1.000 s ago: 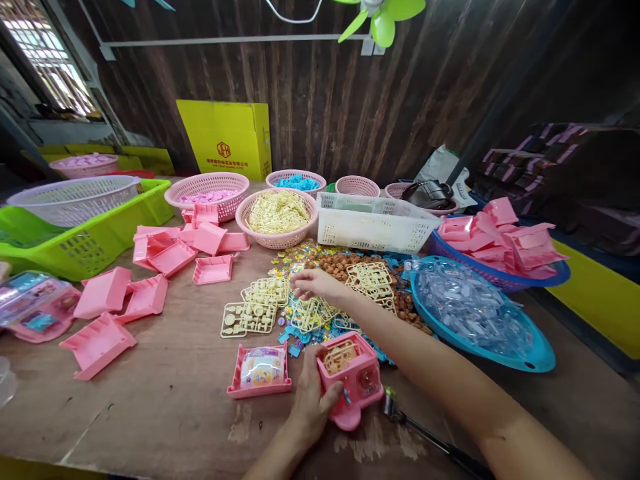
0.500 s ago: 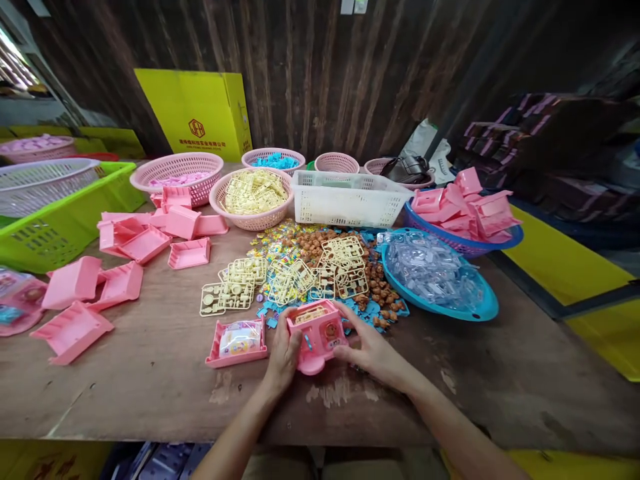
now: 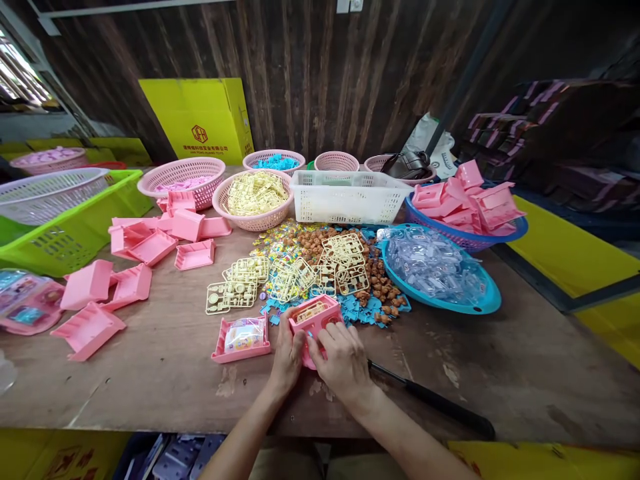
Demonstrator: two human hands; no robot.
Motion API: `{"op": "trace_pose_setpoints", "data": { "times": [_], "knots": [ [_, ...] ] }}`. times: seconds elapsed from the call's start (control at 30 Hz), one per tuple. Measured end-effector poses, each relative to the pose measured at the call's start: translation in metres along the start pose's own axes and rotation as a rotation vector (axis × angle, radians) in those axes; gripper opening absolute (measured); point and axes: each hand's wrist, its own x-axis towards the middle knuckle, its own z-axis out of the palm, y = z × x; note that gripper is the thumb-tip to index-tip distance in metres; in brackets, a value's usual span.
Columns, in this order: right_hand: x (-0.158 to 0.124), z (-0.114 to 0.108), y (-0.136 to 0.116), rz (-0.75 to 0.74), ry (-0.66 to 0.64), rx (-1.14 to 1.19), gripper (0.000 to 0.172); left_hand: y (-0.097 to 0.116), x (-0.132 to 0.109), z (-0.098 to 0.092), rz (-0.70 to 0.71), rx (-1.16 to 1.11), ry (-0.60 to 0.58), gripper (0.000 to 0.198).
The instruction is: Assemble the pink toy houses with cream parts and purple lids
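My left hand (image 3: 286, 353) is closed round the left side of a pink plastic toy box (image 3: 316, 310), tilted above the table. Cream sprue parts show in its open top. Bent over the front of the box is my right hand (image 3: 345, 360), fingers curled and pressed against it near a small blue piece. That hand hides most of the front. Left of the box lies a pink tray (image 3: 240, 357) with a clear printed packet (image 3: 246, 335) in it. A black-handled tool (image 3: 450, 407) rests by my right wrist, its far end hidden.
Behind my hands lie cream sprue frames (image 3: 233, 288), brown figures (image 3: 385, 283) and blue pieces (image 3: 363, 310). A blue basin (image 3: 493, 297) holds clear parts; a blue basket (image 3: 517, 230) holds pink shells. More pink shells (image 3: 90, 327) lie left. A white basket (image 3: 350, 200) stands behind.
My right hand has moved from the box's right side onto its front, fingers now curled over it. The black-handled tool has come into sight. The view has shifted slightly.
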Motion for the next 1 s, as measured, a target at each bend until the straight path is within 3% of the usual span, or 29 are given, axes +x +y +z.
{"op": "trace_pose_setpoints", "data": {
  "times": [0.27,0.47,0.57,0.63,0.73,0.87,0.93,1.0],
  "knots": [
    [-0.004,0.015,-0.002,-0.016,0.012,-0.032,0.028,-0.001,-0.003,0.002,0.007,0.008,0.017,0.058],
    [-0.005,0.014,-0.012,0.089,0.0,-0.037,0.027,-0.002,-0.001,0.004,0.039,0.005,0.027,0.055],
    [-0.009,0.008,-0.011,0.112,-0.079,-0.001,0.027,-0.004,-0.003,0.003,0.059,-0.002,0.02,0.052],
    [-0.006,-0.001,0.001,0.086,-0.218,0.078,0.028,-0.005,-0.004,0.0,0.066,0.004,0.024,0.051],
    [0.021,-0.018,0.04,0.16,-0.41,0.13,0.032,-0.007,-0.005,-0.004,0.057,0.015,0.035,0.051],
    [0.1,-0.033,0.106,0.35,-0.288,-0.212,0.026,-0.008,-0.005,-0.007,0.064,0.015,0.035,0.052],
    [0.137,-0.035,0.129,0.377,-0.295,-0.274,0.032,-0.008,-0.006,-0.007,0.07,0.022,0.038,0.051],
    [0.156,-0.037,0.142,0.402,-0.36,-0.301,0.035,-0.009,-0.006,-0.007,0.074,0.039,0.032,0.052]
  ]
}}
